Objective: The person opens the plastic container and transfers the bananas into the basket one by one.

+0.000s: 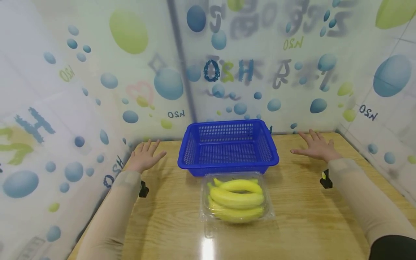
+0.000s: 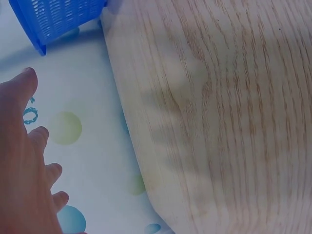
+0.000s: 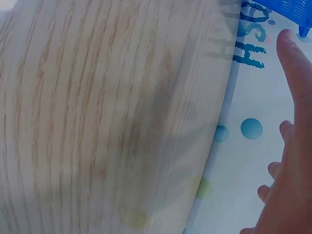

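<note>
A blue plastic basket (image 1: pixel 227 168) with perforated walls stands at the back middle of the table in the head view, and nothing lies in it. Right in front of it, a clear plastic box (image 1: pixel 268 211) holds several yellow bananas (image 1: pixel 237 200). To the left of the basket my left hand (image 1: pixel 143 157) is spread, fingers straight, holding nothing. My right hand (image 1: pixel 316 146) is likewise spread out on the basket's right side, apart from it. Both wrist views show a corner of the basket (image 2: pixel 68 17) beyond the thumb.
The wooden table (image 1: pixel 169 216) meets a wall covering (image 1: pixel 146 97) printed with blue and green bubbles at its back and sides. A small black device sits at each wrist. Light glares off the table near the front.
</note>
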Action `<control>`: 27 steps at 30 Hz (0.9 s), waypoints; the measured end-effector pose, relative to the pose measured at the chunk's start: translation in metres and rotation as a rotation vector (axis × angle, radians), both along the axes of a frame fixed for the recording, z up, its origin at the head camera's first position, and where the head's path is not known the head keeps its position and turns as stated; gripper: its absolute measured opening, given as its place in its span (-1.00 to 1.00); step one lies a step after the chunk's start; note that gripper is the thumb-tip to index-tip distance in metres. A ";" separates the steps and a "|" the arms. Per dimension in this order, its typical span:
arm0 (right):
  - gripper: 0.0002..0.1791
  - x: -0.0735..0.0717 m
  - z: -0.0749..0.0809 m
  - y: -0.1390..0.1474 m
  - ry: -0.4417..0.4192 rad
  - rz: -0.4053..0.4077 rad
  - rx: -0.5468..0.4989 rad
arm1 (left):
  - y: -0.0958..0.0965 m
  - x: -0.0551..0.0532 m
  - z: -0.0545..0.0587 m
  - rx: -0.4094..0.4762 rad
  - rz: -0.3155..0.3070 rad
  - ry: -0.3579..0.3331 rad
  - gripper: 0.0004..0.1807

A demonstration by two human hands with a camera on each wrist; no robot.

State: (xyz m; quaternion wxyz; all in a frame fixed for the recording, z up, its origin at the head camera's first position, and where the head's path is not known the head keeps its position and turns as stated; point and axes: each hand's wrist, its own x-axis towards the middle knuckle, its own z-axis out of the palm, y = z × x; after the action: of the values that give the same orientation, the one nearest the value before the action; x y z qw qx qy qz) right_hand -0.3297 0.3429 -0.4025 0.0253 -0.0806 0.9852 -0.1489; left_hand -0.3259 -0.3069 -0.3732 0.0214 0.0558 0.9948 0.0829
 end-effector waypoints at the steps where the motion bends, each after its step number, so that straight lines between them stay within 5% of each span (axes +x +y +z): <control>1: 0.17 0.001 0.000 0.000 0.000 -0.002 0.004 | 0.000 -0.001 -0.001 0.002 -0.001 0.000 -0.03; 15: 0.16 0.003 -0.004 -0.006 0.000 0.010 -0.032 | 0.003 -0.001 -0.002 0.035 -0.011 0.044 -0.05; 21: 0.11 0.009 -0.004 -0.019 0.058 0.051 -0.060 | 0.007 0.012 0.008 0.185 -0.067 0.162 -0.13; 27: 0.04 0.024 -0.004 -0.032 0.151 0.109 -0.125 | 0.016 0.033 0.012 0.398 -0.026 0.166 -0.18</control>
State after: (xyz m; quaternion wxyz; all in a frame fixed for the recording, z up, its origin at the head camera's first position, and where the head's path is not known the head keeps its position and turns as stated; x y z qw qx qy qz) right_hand -0.3059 0.3110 -0.4067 -0.0458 -0.1464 0.9673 -0.2020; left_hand -0.2928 -0.2909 -0.3615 -0.0708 0.0786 0.9564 0.2723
